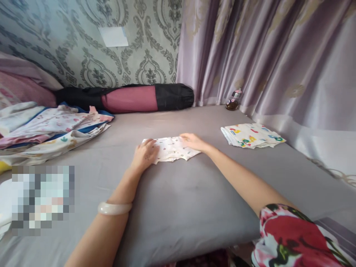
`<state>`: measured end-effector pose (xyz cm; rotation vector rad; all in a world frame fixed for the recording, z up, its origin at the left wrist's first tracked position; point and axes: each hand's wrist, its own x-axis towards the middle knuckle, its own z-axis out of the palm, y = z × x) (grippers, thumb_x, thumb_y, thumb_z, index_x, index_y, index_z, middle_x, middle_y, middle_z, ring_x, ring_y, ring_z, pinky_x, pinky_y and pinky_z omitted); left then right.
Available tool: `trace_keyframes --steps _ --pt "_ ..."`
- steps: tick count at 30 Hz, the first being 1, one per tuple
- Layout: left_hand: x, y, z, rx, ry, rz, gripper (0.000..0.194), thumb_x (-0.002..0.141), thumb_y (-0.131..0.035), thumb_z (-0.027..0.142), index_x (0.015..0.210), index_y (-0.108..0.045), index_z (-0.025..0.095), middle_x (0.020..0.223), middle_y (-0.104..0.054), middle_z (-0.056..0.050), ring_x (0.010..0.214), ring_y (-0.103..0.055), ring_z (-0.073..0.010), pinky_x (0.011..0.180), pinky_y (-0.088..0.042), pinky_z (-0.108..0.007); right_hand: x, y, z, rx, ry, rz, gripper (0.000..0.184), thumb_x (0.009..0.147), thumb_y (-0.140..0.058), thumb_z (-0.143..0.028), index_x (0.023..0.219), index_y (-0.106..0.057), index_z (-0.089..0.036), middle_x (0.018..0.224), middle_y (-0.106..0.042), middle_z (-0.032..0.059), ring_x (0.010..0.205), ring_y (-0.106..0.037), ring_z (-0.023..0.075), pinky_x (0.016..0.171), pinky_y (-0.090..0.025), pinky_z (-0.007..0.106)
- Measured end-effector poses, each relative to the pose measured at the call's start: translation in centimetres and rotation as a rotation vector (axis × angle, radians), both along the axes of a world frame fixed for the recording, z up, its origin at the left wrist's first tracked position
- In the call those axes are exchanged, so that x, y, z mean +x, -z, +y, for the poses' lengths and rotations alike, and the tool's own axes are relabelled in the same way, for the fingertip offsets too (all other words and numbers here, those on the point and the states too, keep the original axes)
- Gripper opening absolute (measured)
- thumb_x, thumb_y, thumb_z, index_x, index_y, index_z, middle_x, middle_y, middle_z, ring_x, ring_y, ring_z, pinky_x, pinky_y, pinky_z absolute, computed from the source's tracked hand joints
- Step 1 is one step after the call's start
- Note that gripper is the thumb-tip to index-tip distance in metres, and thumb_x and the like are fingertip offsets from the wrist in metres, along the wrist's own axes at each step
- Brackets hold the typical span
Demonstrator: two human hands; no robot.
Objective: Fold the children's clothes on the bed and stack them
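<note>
A small white garment [171, 148] with a tiny scattered print lies folded on the grey bed sheet in front of me. My left hand [146, 152] rests over its left edge, fingers laid down on the cloth. Across the right part of the garment lies my right hand [191, 142], its fingers extended along the far edge. Neither hand shows the cloth lifted. On the left wrist sits a pale bangle [114, 208]. Farther right is a folded white cloth [253, 135] with a colourful print.
A pile of clothes [61, 124] spreads along the left side. A long black and pink bag [129, 99] lies against the patterned wall. A bottle [233, 100] stands by the curtain [267, 55]. Pixelation hides something at lower left. A cable [333, 172] runs along the right edge.
</note>
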<state>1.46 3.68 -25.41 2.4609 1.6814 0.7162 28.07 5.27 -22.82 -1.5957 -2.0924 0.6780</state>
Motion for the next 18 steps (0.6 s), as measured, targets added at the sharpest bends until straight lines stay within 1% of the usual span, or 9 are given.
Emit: trace_keyframes --steps 1,2,4,6,9,12,14,18 --pt "-0.4 -0.2 0.3 -0.001 -0.108 -0.011 0.041 0.092 -0.040 0.039 0.123 -0.059 0.020 0.129 -0.061 -0.013 0.117 -0.058 -0.0250 0.099 -0.044 -0.039 1.1 -0.3 0.3 -0.010 0.077 0.007 0.038 0.089 -0.044 -0.026 0.119 -0.066 -0.018 0.116 -0.069 0.0050 0.105 -0.063 0.0177 0.087 -0.047 0.026" --pt "-0.9 -0.4 0.5 -0.017 -0.213 -0.009 0.041 0.091 -0.040 0.039 0.121 -0.061 0.018 0.124 -0.064 -0.014 0.113 -0.060 -0.0268 0.096 -0.046 -0.040 2.2 -0.5 0.5 -0.032 0.162 -0.015 0.034 0.088 -0.045 -0.027 0.109 -0.071 -0.017 0.101 -0.073 0.0033 0.093 -0.065 0.0178 0.078 -0.048 0.025" --pt "-1.9 -0.9 1.1 -0.102 -0.383 0.014 0.041 0.089 -0.043 0.040 0.114 -0.064 0.015 0.112 -0.068 -0.017 0.107 -0.062 -0.0311 0.090 -0.048 -0.042 4.0 -0.8 0.7 -0.097 0.317 -0.098 0.030 0.087 -0.049 -0.031 0.091 -0.074 -0.017 0.077 -0.071 0.0009 0.073 -0.063 0.0168 0.063 -0.044 0.024" --pt "-2.7 -1.5 1.5 -0.219 -0.479 0.029 0.041 0.086 -0.046 0.043 0.107 -0.067 0.015 0.107 -0.070 -0.018 0.104 -0.063 -0.0342 0.085 -0.049 -0.043 4.9 -0.9 0.7 -0.171 0.421 -0.173 0.027 0.084 -0.055 -0.035 0.081 -0.074 -0.017 0.066 -0.066 0.0001 0.064 -0.058 0.0150 0.056 -0.039 0.023" --pt "-3.4 -2.4 2.1 -0.367 -0.528 -0.009 0.034 0.080 -0.053 0.045 0.090 -0.070 0.017 0.099 -0.072 -0.016 0.097 -0.066 -0.0333 0.077 -0.050 -0.039 4.6 -1.0 0.4 -0.232 0.470 -0.188 0.023 0.081 -0.061 -0.037 0.078 -0.072 -0.017 0.068 -0.065 0.0010 0.062 -0.055 0.0130 0.054 -0.034 0.022" --pt "-3.3 -2.9 2.7 -0.476 -0.508 -0.120 0.027 0.072 -0.062 0.045 0.074 -0.068 0.018 0.076 -0.071 -0.010 0.084 -0.067 -0.0285 0.067 -0.048 -0.031 3.3 -1.0 0.4 -0.260 0.451 -0.175 0.023 0.081 -0.061 -0.037 0.075 -0.071 -0.016 0.072 -0.066 0.0025 0.065 -0.055 0.0130 0.054 -0.034 0.021" --pt "-3.0 -3.0 3.1 -0.528 -0.515 -0.211 0.026 0.066 -0.068 0.043 0.068 -0.066 0.018 0.064 -0.067 -0.007 0.075 -0.066 -0.0265 0.061 -0.045 -0.029 2.6 -1.0 0.5 -0.271 0.430 -0.177 0.020 0.080 -0.062 -0.032 0.073 -0.070 -0.016 0.073 -0.067 0.0032 0.066 -0.056 0.0132 0.054 -0.034 0.021" --pt "-2.0 -3.3 3.4 -0.634 -0.581 -0.347 0.026 0.059 -0.076 0.038 0.061 -0.062 0.016 0.056 -0.061 -0.005 0.062 -0.061 -0.0230 0.055 -0.041 -0.028 2.0 -1.3 0.4 -0.254 0.416 -0.158 0.012 0.076 -0.064 -0.027 0.080 -0.071 -0.017 0.078 -0.069 0.0033 0.070 -0.058 0.0133 0.054 -0.035 0.020"
